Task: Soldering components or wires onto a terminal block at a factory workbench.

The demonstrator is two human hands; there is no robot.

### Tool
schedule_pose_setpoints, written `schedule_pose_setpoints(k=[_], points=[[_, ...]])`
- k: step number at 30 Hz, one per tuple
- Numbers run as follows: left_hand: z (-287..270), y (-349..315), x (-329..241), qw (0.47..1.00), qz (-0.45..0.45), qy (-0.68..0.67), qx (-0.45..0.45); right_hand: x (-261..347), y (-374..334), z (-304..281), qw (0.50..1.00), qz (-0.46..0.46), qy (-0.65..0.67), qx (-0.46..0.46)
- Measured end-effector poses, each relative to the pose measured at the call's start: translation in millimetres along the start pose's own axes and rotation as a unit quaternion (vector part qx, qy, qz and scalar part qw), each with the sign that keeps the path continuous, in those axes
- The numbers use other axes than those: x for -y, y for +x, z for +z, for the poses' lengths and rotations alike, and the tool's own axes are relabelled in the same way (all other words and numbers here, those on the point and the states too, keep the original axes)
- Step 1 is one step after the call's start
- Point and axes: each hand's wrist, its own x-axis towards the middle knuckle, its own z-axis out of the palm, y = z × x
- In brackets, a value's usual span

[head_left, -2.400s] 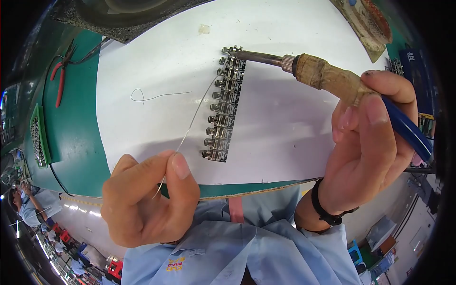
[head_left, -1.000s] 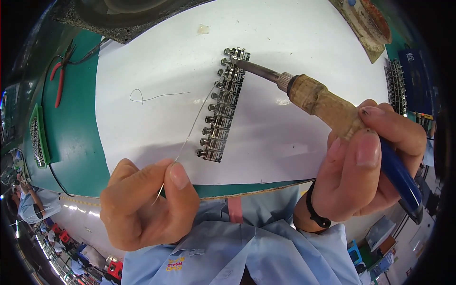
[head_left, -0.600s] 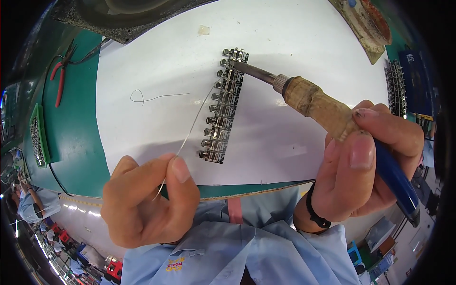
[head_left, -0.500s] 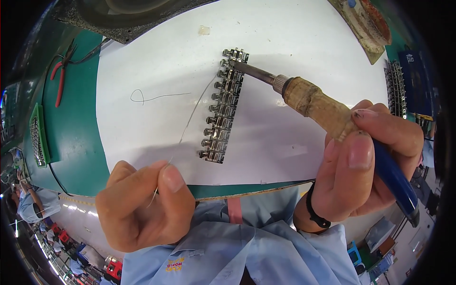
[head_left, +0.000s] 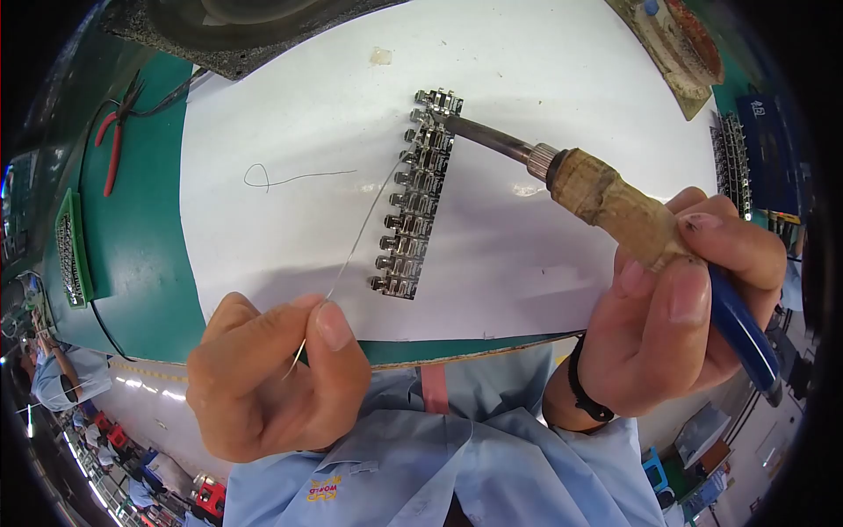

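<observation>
A strip of small circuit boards with metal connectors [head_left: 411,202] lies slantwise on the white sheet [head_left: 527,263]. My left hand [head_left: 279,378] pinches a thin solder wire [head_left: 358,237] between thumb and forefinger; its far end reaches the left edge of the strip, a little below the iron's tip. A soldering iron [head_left: 606,193] with a tape-wrapped tan grip and a blue rear handle is held in my right hand [head_left: 694,307]. Its tip lies over the upper part of the strip, near the second connector from the far end. Whether it touches metal is hard to tell.
A looped piece of wire [head_left: 299,178] rests on the sheet's left half. Red-handled cutters [head_left: 112,149] and a green board [head_left: 72,250] lie on the green mat at left. A soldering stand [head_left: 672,53] is at the far right, above another connector strip [head_left: 731,167].
The right hand and iron have shifted slightly right. My left hand has moved a little right, and the wire's end now meets the strip lower down.
</observation>
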Motion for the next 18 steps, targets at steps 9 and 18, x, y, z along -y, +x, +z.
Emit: schedule_pose_setpoints(k=[9, 18], points=[[1.6, 0.6, 0.9, 1.0, 0.005, -0.008, 0.01, -1.5, 0.1, 1.4, 1.0, 0.002, -0.008, -0.017], [2.9, -0.7, 1.0, 1.0, 0.005, 0.004, 0.002, -1.3, 0.0, 5.2, 0.999, 0.001, -0.011, -0.033]])
